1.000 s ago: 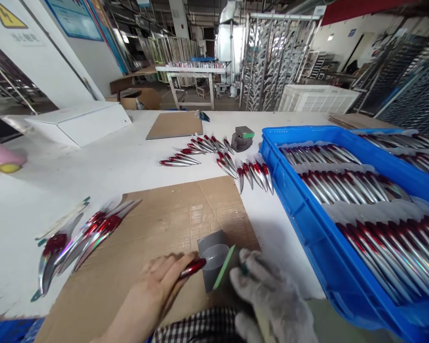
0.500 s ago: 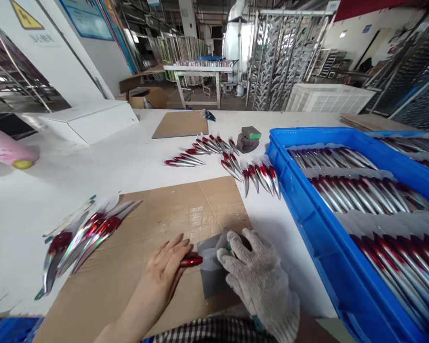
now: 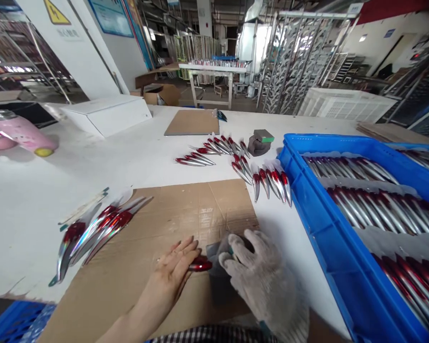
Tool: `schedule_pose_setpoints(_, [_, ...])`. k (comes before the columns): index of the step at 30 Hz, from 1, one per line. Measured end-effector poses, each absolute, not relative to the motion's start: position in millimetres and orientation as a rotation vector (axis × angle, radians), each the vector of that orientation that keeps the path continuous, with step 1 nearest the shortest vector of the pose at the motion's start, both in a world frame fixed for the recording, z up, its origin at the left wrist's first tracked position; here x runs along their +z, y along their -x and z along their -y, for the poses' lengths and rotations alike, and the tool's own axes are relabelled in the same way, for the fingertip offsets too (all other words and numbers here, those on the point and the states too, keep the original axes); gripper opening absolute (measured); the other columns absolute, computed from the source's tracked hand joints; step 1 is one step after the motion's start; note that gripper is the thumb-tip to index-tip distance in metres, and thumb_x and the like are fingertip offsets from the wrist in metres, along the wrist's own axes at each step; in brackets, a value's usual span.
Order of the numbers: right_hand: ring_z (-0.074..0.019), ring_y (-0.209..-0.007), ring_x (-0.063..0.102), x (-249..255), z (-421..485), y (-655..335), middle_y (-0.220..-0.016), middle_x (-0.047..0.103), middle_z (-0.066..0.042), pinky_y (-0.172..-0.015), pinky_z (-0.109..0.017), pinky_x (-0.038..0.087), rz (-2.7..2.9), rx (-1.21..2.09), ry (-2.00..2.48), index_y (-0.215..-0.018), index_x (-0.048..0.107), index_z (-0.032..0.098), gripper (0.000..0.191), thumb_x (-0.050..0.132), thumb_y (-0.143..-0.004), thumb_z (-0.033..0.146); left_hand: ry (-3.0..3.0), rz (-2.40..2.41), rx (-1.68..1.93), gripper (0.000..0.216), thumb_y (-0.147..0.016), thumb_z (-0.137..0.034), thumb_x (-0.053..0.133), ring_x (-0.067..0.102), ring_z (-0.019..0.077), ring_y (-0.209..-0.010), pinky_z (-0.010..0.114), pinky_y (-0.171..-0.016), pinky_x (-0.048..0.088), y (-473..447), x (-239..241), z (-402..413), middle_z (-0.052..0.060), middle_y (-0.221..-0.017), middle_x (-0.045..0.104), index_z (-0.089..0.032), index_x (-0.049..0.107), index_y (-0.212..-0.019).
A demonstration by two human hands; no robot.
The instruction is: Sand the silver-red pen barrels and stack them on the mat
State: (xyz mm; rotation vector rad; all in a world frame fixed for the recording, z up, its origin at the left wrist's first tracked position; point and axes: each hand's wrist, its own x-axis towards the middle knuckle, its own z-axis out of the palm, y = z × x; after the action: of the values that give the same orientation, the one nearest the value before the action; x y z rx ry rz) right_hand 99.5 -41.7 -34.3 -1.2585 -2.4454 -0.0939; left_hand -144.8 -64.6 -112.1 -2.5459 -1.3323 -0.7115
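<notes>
My left hand [image 3: 175, 271], bare, lies over a red and silver fishing lure [image 3: 200, 265] and presses it on the brown cardboard sheet [image 3: 157, 224]; the red head pokes out past my fingers. My right hand [image 3: 260, 276], in a grey knit glove, is curled just right of the lure's head. Something dark shows under its fingers, too covered to make out. A dark grey sheet [image 3: 219, 288] lies below the glove, blurred. Several larger red and silver lures [image 3: 103, 231] with clear lips rest at the cardboard's left edge.
A blue crate [image 3: 320, 267] at the right holds rows of lures. More lures [image 3: 271, 181] lie beyond the cardboard, near a grey block [image 3: 260, 142]. Farther back are a white box [image 3: 107, 114], another cardboard piece [image 3: 191, 123] and a pink bottle [image 3: 25, 133].
The view has swung slightly left, so everything sits farther right. My left hand still holds the lure; the gloved hand now covers more of the grey sheet and is blurred by motion.
</notes>
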Motion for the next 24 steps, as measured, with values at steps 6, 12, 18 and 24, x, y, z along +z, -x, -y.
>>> schedule_pose_setpoints(6, [-0.0267, -0.118, 0.054, -36, 39, -99, -0.131, 0.064, 0.001, -0.099, -0.044, 0.052, 2.545, -0.05, 1.185, -0.116, 0.07, 0.039, 0.025, 0.073, -0.092, 0.032, 2.534, 1.346, -0.729, 0.028, -0.107, -0.03, 0.044, 0.072, 0.0301, -0.119, 0.044, -0.094, 0.063, 145, -111, 63, 0.015, -0.121, 0.079, -0.017, 0.065, -0.119])
schedule_pose_setpoints(12, [-0.0303, -0.124, 0.052, -39, 48, -104, -0.138, 0.061, 0.006, -0.101, -0.05, 0.049, 2.489, -0.014, 1.322, -0.118, 0.068, 0.039, 0.025, 0.07, -0.095, 0.033, 2.552, 1.367, -0.745, 0.028, -0.106, -0.029, 0.046, 0.07, 0.0274, -0.123, 0.044, -0.101, 0.06, 147, -117, 63, 0.011, -0.123, 0.079, -0.021, 0.067, -0.123])
schedule_pose_setpoints(18, [-0.0274, -0.116, 0.057, -33, 55, -127, -0.134, 0.064, 0.002, -0.095, -0.042, 0.054, 2.465, -0.043, 1.295, -0.117, 0.07, 0.037, 0.03, 0.075, -0.088, 0.032, 2.54, 1.403, -0.679, 0.034, -0.107, -0.037, 0.044, 0.076, 0.0261, -0.111, 0.043, -0.098, 0.061, 151, -112, 64, 0.009, -0.12, 0.08, -0.022, 0.068, -0.125])
schedule_pose_setpoints(24, [-0.0343, -0.136, 0.046, -72, 88, -182, -0.157, 0.045, -0.004, -0.111, -0.052, 0.046, 2.259, -0.032, 1.49, -0.143, 0.059, 0.03, 0.055, 0.063, -0.089, 0.025, 2.456, 1.39, -0.684, 0.039, -0.106, -0.041, 0.045, 0.076, 0.0238, -0.103, 0.036, -0.091, 0.061, 123, -93, 93, 0.003, -0.109, 0.083, -0.023, 0.06, -0.137])
